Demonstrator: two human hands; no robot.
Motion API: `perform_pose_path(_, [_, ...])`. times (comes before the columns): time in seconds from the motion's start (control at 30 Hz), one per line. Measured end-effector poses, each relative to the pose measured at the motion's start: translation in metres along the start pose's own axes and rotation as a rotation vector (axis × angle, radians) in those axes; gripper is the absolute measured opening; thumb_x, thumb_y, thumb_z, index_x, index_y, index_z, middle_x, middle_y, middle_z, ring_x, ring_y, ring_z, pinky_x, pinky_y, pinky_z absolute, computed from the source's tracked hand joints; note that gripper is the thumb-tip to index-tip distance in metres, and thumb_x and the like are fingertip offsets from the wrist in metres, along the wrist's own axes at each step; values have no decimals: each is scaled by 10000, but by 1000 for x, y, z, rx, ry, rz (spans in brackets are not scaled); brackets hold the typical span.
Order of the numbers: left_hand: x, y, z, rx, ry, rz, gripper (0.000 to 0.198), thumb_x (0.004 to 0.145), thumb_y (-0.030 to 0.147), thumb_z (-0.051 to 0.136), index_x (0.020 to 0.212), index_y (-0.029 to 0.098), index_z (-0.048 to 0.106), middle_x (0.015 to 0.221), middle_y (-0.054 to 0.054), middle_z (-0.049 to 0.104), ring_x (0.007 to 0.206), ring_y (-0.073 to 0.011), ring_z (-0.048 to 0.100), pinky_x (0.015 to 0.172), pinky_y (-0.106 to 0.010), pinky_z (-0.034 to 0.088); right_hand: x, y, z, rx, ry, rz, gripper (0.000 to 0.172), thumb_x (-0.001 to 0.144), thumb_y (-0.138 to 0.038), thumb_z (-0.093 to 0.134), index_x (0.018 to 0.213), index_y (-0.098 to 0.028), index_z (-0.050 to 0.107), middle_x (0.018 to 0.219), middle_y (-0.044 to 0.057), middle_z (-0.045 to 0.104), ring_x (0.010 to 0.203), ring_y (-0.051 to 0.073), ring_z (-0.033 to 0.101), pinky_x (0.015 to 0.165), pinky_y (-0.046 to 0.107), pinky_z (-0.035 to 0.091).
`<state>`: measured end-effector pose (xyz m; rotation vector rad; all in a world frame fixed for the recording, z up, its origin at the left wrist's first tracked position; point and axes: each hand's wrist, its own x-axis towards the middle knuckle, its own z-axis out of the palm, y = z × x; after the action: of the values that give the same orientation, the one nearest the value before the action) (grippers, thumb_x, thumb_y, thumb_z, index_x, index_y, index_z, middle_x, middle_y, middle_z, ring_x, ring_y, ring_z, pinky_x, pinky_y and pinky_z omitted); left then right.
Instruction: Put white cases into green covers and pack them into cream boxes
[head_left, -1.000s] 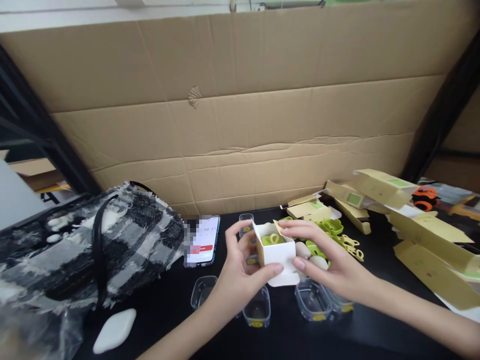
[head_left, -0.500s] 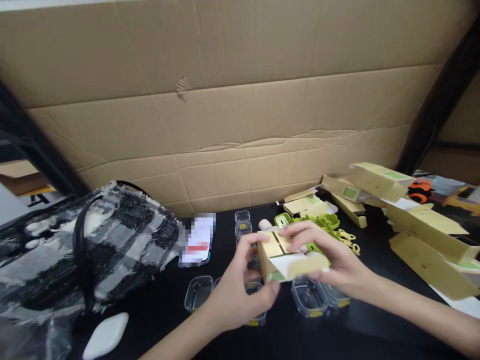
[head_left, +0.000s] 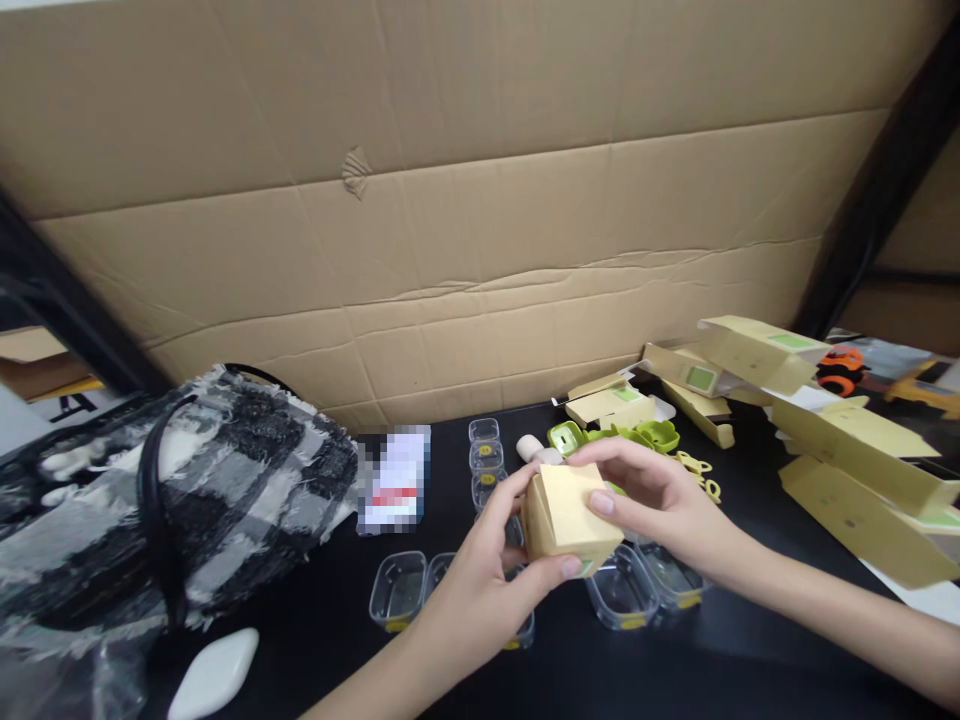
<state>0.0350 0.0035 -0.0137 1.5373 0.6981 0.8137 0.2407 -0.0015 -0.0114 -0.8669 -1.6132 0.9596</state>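
Pale-yellow carton (head_left: 564,520), held up over the black surface (head_left: 600,680) — top flap (head_left: 576,498) folded across. Left hand (head_left: 487,565), part-curled, grips its left side between fingers and thumb; right hand (head_left: 656,488), loosely bent, has thumb on flap, fingers at the far edge. Clear tubs (head_left: 622,590) nearby; green pieces (head_left: 660,435) beyond.

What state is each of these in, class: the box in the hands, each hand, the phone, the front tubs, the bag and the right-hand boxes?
Small box: held, top flap folded over.
Left hand: gripping the small box.
Right hand: thumb on the flap.
Phone: screen lit.
Front tubs: open-topped.
Bag: open or shut, cannot tell.
Right-hand boxes: flaps open on some.
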Motion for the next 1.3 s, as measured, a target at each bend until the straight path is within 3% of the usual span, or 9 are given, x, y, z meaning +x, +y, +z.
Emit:
perform_pose_path(0.47, [-1, -1, -1, 16, 15, 24, 543, 814, 280, 698, 1289, 341, 442, 1324, -66, 491, 1273, -300, 436, 927, -425, 521, 0, 1, -2, -92, 16, -36, 245, 844, -370, 654, 1056, -249, 636, 941, 43, 680, 796, 181, 642, 668, 311, 545])
perform_pose_path(0.63, [-1, 5, 2, -5, 7, 27, 733, 823, 236, 678, 1410, 404, 274, 1383, -70, 430, 1267, -298, 426, 925, -459, 528, -1, 1, -2, -188, 1, -103, 192, 882, -331, 604, 1057, -256, 634, 1068, 59, 668, 1001, 221, 623, 842, 373, 520])
perform_pose_path(0.7, [-2, 5, 3, -10, -5, 16, 645, 825, 241, 673, 1368, 377, 351, 1360, -74, 453, 1245, -302, 446, 915, -464, 534, 0, 1, -4, -296, -21, -198, 177, 915, -298, 548, 1066, -257, 628, 1087, 66, 664, 1045, 227, 613, 874, 389, 511])
perform_pose_path(0.83, [-3, 4, 0, 19, 8, 35, 455, 826, 277, 672, 1228, 323, 462, 1285, -79, 520, 1177, -297, 499, 852, -442, 555, 1, -6, -11, -524, -147, -389, 313, 866, -332, 610, 1165, -239, 610, 1124, 90, 653, 1059, 251, 597, 867, 396, 505])
perform_pose_path(0.93, [-3, 7, -1, 32, 7, 83, 452, 841, 293, 653, 1246, 316, 454, 1324, -92, 504, 1193, -297, 499, 857, -428, 544, 6, -20, -15, -563, -220, -353, 435, 796, -357, 695, 1200, -229, 597, 1099, 86, 665, 997, 245, 620, 815, 363, 522])
perform_pose_path(1.0, [-2, 12, 1, -33, 73, 89, 597, 812, 279, 682, 1322, 340, 378, 1439, -100, 393, 1270, -319, 439, 859, -422, 542, 17, -32, -18, -548, -234, -284, 385, 804, -370, 687, 1158, -233, 620, 1068, 69, 674, 928, 224, 639, 779, 343, 530])
perform_pose_path(1.1, [-3, 22, 6, -144, 328, 129, 785, 767, 258, 714, 1389, 366, 248, 1523, -89, 267, 1348, -314, 358, 953, -434, 487, 52, -45, -25, -567, -212, -201, 397, 843, -438, 632, 1175, -223, 597, 1020, 51, 671, 873, 195, 637, 760, 326, 530])
perform_pose_path(1.23, [-7, 32, 7, -150, 488, 204, 466, 833, 277, 610, 1261, 252, 427, 1338, -105, 502, 1237, -258, 495, 997, -416, 443, 118, -32, -37, -660, -221, -147, 470, 859, -401, 638, 1245, -161, 518, 987, 60, 660, 868, 195, 642, 785, 353, 534])
perform_pose_path(1.3, [-8, 34, 6, -168, 514, 207, 365, 835, 266, 593, 1182, 230, 486, 1238, -93, 566, 1159, -242, 547, 942, -396, 477, 145, -14, -39, -732, -267, -105, 344, 902, -329, 607, 1196, -160, 550, 1080, 68, 634, 896, 194, 640, 782, 392, 538])
